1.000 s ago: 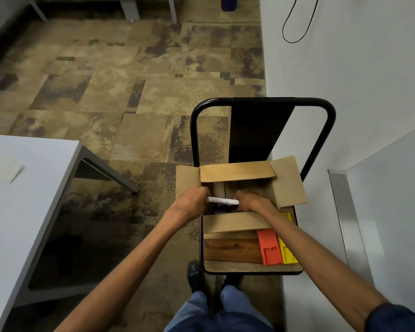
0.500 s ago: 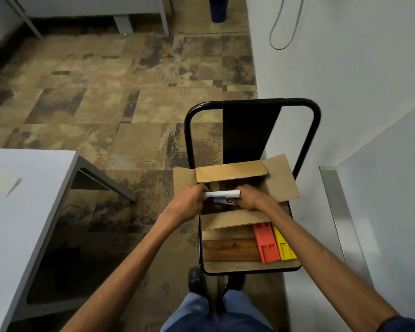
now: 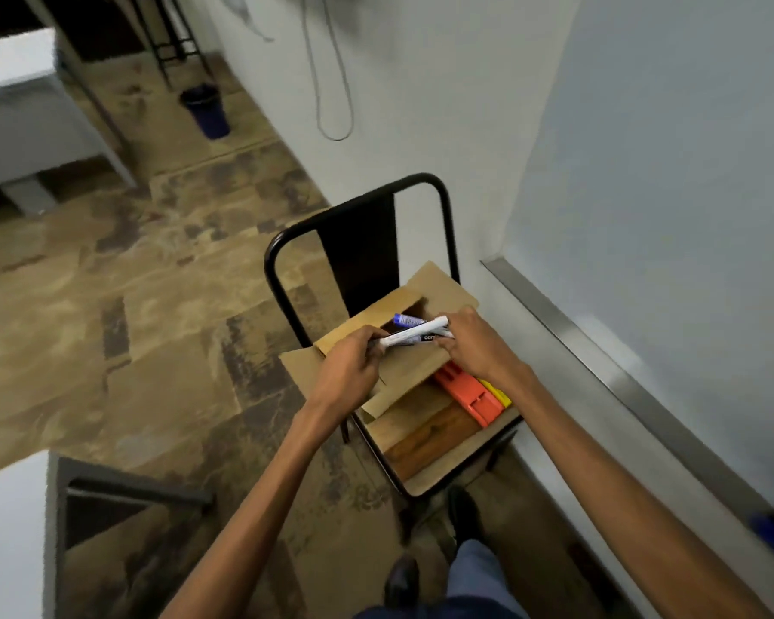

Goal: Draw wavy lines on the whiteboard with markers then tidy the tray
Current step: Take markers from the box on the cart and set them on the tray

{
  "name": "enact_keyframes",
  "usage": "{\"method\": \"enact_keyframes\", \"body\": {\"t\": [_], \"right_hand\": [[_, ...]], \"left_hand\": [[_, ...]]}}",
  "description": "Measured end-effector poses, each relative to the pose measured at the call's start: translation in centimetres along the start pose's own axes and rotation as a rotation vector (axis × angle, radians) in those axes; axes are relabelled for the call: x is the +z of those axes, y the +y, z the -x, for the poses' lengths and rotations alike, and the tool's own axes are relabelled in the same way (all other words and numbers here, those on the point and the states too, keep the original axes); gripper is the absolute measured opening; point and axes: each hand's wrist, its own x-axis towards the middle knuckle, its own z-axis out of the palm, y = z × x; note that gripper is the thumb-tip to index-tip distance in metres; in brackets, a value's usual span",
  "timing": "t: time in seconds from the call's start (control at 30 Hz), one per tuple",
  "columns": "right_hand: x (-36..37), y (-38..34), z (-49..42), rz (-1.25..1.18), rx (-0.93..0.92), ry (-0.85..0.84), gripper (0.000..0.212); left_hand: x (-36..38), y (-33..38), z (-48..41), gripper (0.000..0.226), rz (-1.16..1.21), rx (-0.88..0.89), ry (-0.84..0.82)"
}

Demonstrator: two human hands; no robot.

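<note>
Carpeted floor wide open to the left & ahead; plenty of room there. Wall close on the right, w/ whiteboard beyond it, metal frame edge running diagonally near the right arm. Desk corner cut off at lower left, another grey desk far upper left, partly out of frame. Blue bin against the wall, well apart from everything.

Black metal chair just beside the wall, backrest away from the viewer, seat edge near the shoes. Cardboard box on the seat, flaps open, taking up most of it; wooden block plus orange & yellow pieces at the seat's near side, yellow one mostly hidden.

Both hands over the box opening. White marker long axis roughly left-right, tilted up toward the right, spanning btwn the hands. Left hand closed on its left end; right hand closed on the right end. Darker marker right under it, touching, which hand holds it: cannot tell. Blue-capped marker poking out of the box behind them, cap to the left. Box contents otherwise hidden. Whole frame motion-blurred; blue blur at far right edge unreadable.
</note>
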Motion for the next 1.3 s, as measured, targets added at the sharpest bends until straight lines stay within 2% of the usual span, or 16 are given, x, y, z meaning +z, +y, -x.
{"method": "enact_keyframes", "body": {"t": [0.3,0.47,0.6,0.87,1.03,1.17,1.3], "right_hand": [[-1.3,4.6,15.0,-0.046,0.428,0.243,0.036],[-2.4,8.1,25.4,-0.084,0.591,0.383,0.035],[-3.5,10.5,34.4,-0.105,0.775,0.49,0.034],[-3.5,15.4,55.2,-0.083,0.967,0.614,0.026],[-4.0,18.6,66.3,-0.062,1.06,0.635,0.03],[-4.7,21.3,71.3,-0.028,1.062,0.61,0.029],[-5.0,23.9,72.5,-0.032,1.046,0.619,0.031]], "left_hand": [[6.0,8.3,1.6,0.023,0.013,0.395,-0.28],[11.2,15.3,5.3,0.016,0.088,0.585,-0.449],[17.0,20.6,8.7,0.015,0.129,0.673,-0.562],[28.6,30.3,21.6,0.009,0.208,0.756,-0.737],[34.3,34.7,29.1,0.011,0.191,0.732,-0.772],[37.0,36.6,31.9,0.013,0.177,0.738,-0.747],[38.9,37.6,31.8,0.011,0.182,0.689,-0.705]]}}
